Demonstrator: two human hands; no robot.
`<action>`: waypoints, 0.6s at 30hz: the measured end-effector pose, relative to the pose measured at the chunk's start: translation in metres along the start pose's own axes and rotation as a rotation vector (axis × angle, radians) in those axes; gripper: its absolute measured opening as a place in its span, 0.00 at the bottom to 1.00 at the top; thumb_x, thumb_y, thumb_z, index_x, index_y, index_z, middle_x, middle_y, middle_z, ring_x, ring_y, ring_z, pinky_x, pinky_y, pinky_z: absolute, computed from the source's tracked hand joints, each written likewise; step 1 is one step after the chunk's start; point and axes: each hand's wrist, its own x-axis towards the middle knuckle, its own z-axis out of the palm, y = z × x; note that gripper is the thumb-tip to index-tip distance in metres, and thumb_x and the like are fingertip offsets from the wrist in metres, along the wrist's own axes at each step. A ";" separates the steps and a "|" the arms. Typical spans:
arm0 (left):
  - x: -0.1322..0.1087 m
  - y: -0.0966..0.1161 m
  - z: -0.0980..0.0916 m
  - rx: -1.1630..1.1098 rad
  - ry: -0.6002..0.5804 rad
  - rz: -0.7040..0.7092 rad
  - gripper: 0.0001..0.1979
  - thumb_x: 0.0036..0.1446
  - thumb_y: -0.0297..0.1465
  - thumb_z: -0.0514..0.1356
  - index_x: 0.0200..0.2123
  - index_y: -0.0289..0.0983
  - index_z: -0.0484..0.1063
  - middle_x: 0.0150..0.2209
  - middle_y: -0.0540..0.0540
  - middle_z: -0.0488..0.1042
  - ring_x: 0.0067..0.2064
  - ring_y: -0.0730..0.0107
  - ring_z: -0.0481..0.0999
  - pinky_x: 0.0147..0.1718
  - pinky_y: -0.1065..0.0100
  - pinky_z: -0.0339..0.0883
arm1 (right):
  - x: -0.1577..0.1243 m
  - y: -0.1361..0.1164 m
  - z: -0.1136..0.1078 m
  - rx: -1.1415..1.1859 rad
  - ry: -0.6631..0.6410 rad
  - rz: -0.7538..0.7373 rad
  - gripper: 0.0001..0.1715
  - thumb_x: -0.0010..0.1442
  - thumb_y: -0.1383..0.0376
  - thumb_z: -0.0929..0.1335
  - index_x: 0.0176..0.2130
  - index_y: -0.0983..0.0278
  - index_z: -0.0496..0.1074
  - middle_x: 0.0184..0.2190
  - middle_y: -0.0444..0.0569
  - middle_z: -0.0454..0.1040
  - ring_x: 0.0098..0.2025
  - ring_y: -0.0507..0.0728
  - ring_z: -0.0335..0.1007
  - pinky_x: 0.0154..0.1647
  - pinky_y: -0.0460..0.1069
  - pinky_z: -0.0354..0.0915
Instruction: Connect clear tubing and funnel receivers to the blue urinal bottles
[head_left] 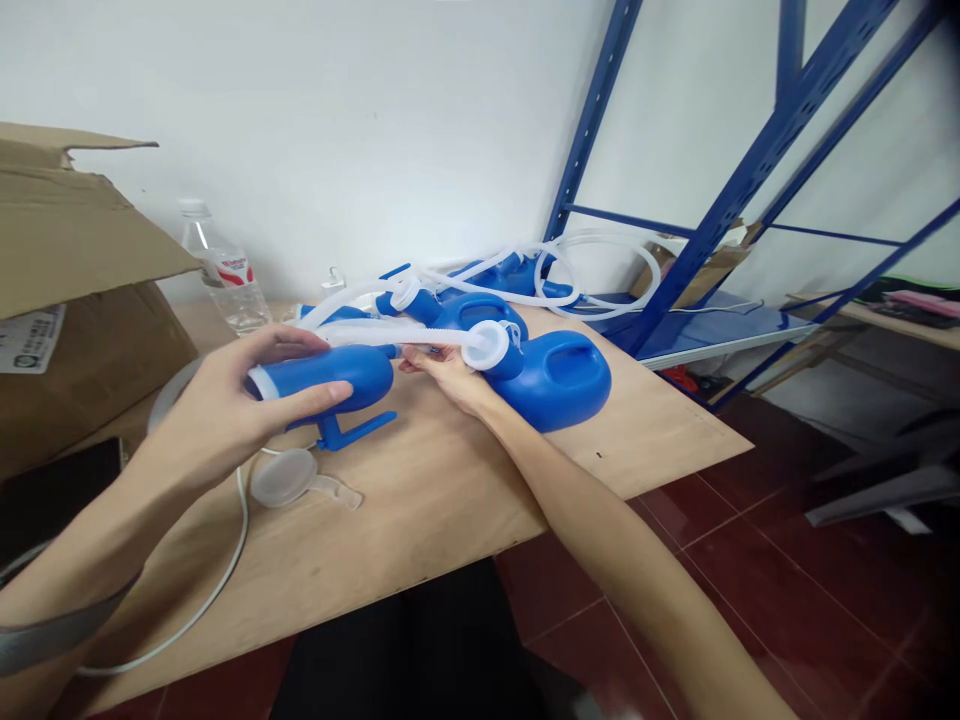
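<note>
The head view shows two bare hands working over a wooden table (450, 500). The left hand (225, 405) is wrapped around a blue plastic cup (360, 370), with its fingers over the top and its thumb along the near side. The cup lies on its side in that hand, just above the table. Its white rim (262, 382) is close to the left palm, and its round end points toward the right hand (450, 375). A little blue spout (393, 351) sticks out of that round end, right by the right hand's fingertips. The right hand's thumb and fingers are close together there, but I cannot tell if they pinch the spout or something behind it. A blue handle (360, 432) shaped like a hook hangs under the cup. Below it, a cloudy lid (285, 478) with a strap lies flat on the table. A big blue jug (570, 385) lies just past the right wrist, with its white cap (486, 345) near that wrist. A bumpy white hose (405, 337) runs from the cap toward the left, behind the cup. More blue jugs (487, 312) and looped clear hoses (559, 270) are farther back. A water bottle (232, 285) stands behind the left hand, next to a cardboard box (82, 230).
</note>
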 end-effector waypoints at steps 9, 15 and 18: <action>0.001 -0.003 -0.004 0.068 -0.098 0.111 0.29 0.46 0.54 0.71 0.44 0.41 0.76 0.54 0.46 0.80 0.48 0.49 0.78 0.45 0.58 0.71 | -0.005 -0.004 -0.003 -0.018 -0.044 0.021 0.28 0.49 0.47 0.79 0.40 0.65 0.79 0.36 0.47 0.78 0.38 0.50 0.75 0.52 0.50 0.75; -0.003 -0.008 0.001 0.167 -0.102 0.247 0.27 0.51 0.54 0.69 0.47 0.43 0.75 0.57 0.47 0.79 0.54 0.45 0.79 0.55 0.53 0.70 | -0.005 0.000 -0.008 -0.018 -0.099 0.008 0.33 0.47 0.44 0.80 0.42 0.65 0.81 0.38 0.47 0.79 0.35 0.48 0.73 0.47 0.47 0.74; -0.003 -0.007 0.003 0.186 -0.127 0.309 0.26 0.53 0.53 0.69 0.48 0.42 0.75 0.58 0.46 0.79 0.56 0.45 0.79 0.56 0.52 0.69 | -0.005 0.002 -0.010 -0.046 -0.124 0.030 0.34 0.49 0.44 0.79 0.45 0.66 0.82 0.39 0.48 0.80 0.35 0.48 0.72 0.46 0.46 0.73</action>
